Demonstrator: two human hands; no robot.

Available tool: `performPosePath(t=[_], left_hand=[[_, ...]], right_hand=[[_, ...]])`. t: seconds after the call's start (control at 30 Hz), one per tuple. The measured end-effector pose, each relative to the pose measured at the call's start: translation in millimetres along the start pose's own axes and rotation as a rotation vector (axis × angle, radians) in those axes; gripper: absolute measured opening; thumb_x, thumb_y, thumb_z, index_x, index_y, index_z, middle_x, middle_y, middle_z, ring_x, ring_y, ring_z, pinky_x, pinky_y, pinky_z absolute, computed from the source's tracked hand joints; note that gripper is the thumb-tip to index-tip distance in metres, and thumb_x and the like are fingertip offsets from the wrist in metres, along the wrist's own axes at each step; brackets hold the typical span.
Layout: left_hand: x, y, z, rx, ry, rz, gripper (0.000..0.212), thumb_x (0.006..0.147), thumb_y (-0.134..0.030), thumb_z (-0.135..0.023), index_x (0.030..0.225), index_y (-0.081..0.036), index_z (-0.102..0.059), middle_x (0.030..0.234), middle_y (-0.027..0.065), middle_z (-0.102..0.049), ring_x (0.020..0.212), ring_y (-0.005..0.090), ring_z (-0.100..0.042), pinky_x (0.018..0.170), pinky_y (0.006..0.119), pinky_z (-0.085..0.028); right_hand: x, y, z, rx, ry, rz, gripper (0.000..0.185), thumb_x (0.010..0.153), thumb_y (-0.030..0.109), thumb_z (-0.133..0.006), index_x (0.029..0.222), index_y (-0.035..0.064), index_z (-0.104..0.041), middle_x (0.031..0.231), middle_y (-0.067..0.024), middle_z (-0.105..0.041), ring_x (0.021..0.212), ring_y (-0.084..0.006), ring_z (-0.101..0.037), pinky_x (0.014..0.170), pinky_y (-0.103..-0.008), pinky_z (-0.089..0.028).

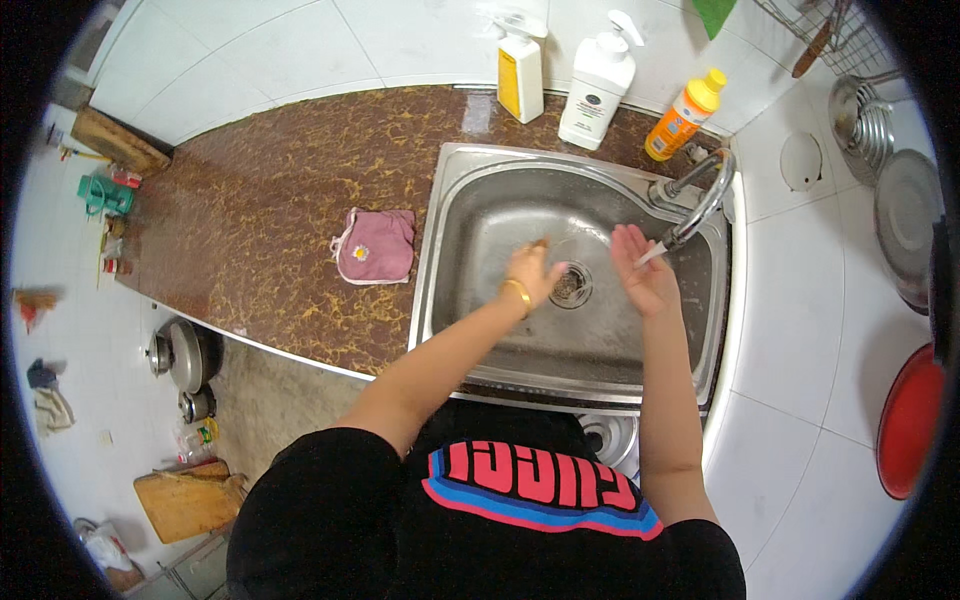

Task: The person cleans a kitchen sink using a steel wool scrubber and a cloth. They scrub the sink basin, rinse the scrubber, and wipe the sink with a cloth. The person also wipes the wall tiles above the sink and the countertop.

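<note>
Water runs from the curved metal faucet [709, 206] onto the palm of my right hand [643, 274], whose fingers are extended over the right side of the stainless steel sink [487, 330]. My left hand [534, 271], with a gold-coloured bracelet [517, 297] at its wrist, hovers over the basin just left of the drain strainer [571, 285]. It holds nothing, and its thumb stands apart from the fingers. On the brown marbled countertop [285, 225], left of the sink, lies a folded pink cloth [377, 246] with a daisy on it.
Behind the sink stand a white and yellow spray bottle [520, 79], a white pump bottle [598, 86] and an orange bottle with a yellow cap [684, 116]. A red basin [911, 424] and metal lids hang at the right wall. A wooden board [120, 142] leans at the counter's far left.
</note>
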State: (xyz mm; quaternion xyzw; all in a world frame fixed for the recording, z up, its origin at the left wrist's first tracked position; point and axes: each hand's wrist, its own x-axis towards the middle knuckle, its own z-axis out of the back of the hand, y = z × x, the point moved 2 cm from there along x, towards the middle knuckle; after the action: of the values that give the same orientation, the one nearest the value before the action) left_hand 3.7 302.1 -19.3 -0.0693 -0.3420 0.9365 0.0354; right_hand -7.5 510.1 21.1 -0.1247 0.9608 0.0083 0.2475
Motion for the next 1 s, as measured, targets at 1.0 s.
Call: performPosePath(t=[1.0], left_hand=[[10.7, -7.9, 26.9, -0.486, 0.258, -0.144, 0.068, 0.088, -0.015, -0.053, 0.141, -0.014, -0.01, 0.138, 0.0124, -0.034, 0.12, 0.0232, -0.04, 0.1, 0.034, -0.033]], right_hand=[[36.4, -6.1, 83.1, -0.745, -0.222, 0.198, 0.027, 0.09, 0.026, -0.05, 0.108, 0.0064, -0.054, 0.107, -0.0058, -0.058, 0.099, -0.0217, -0.055, 0.09, -0.0426, -0.044]])
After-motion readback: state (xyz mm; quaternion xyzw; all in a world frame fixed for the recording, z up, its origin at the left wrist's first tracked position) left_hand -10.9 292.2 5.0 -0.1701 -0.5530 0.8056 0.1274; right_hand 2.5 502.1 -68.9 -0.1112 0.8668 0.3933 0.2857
